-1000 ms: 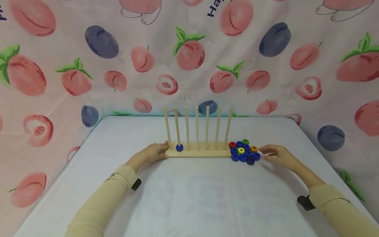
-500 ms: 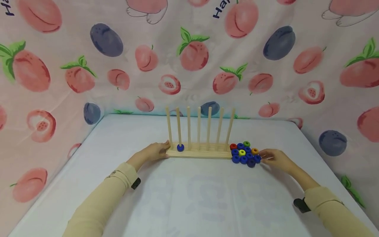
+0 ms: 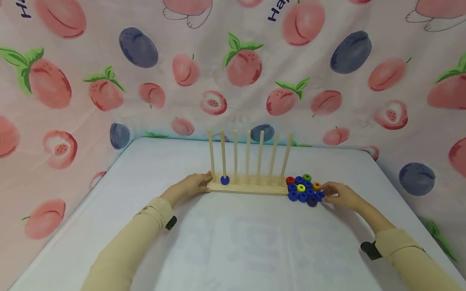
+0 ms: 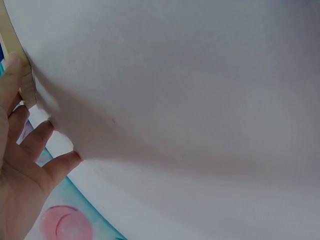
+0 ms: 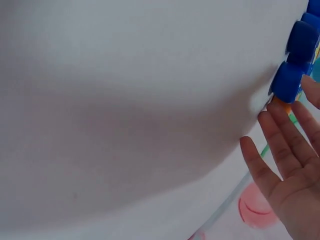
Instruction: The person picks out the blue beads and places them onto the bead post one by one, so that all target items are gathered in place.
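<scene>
A wooden rack [image 3: 249, 189] with a row of upright pegs stands on the table. One blue bead [image 3: 225, 180] sits at the foot of its second peg from the left. My left hand [image 3: 191, 184] grips the rack's left end, with the thumb [image 4: 11, 75] against the wood in the left wrist view. At the rack's right end lies a cluster of ring beads, mostly blue. My right hand [image 3: 342, 195] is at the cluster's right side, its thumb and fingers pinching the outermost blue bead [image 5: 287, 82].
In the cluster are also a red bead [image 3: 290, 180], a green bead [image 3: 307, 177], a yellow bead [image 3: 301, 188] and an orange bead [image 3: 316, 186]. A white cloth covers the table [image 3: 251, 242]. Behind it hangs a fruit-print curtain [image 3: 225, 60].
My right hand has come leftward from just beside the cluster to the outermost blue bead. My left hand keeps its hold on the rack. The head view has shifted slightly.
</scene>
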The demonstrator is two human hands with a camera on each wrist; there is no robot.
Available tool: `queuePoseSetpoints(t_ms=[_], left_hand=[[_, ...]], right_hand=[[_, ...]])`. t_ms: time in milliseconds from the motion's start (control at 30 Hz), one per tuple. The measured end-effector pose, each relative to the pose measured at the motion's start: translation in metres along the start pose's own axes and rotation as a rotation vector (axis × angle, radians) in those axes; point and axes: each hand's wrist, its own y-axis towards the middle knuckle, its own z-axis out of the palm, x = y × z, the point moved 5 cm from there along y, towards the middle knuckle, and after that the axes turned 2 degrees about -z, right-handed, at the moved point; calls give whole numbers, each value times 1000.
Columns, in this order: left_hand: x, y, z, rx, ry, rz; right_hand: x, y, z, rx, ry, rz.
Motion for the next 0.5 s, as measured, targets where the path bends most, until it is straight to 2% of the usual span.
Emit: queuePoseSetpoints(t_ms=[133,500], left_hand=[[1,0,1,8,11,-9],[0,0,-1,-27,22,23]], right_hand=[[3,-1,1,-18,-18,-7],[8,1,2,-51,-91,17]])
